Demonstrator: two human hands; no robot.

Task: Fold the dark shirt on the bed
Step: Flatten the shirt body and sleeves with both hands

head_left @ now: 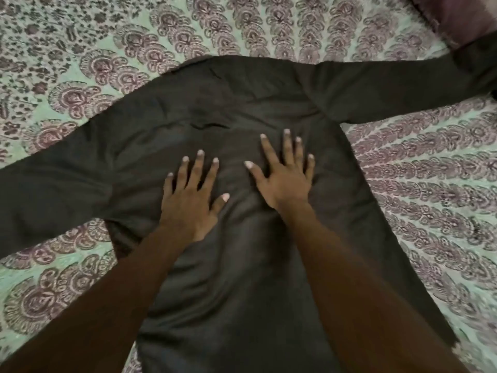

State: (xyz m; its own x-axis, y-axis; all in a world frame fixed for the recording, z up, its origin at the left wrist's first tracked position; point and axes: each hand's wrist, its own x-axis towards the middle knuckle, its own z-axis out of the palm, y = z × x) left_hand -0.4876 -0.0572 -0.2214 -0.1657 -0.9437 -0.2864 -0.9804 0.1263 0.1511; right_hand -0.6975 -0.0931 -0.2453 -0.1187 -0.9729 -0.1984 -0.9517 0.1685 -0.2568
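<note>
On the bed [403, 162], both hands, left [192, 200] and right [285, 179], press spread fingers flat on the shirt [242, 103], smoothing it; next, probably, a sleeve gets folded inward.

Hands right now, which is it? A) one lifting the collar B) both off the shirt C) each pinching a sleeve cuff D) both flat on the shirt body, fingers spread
D: the left hand and right hand lie palm-down, fingers spread, on the middle of the dark shirt, whose sleeves lie spread out to either side.
</note>
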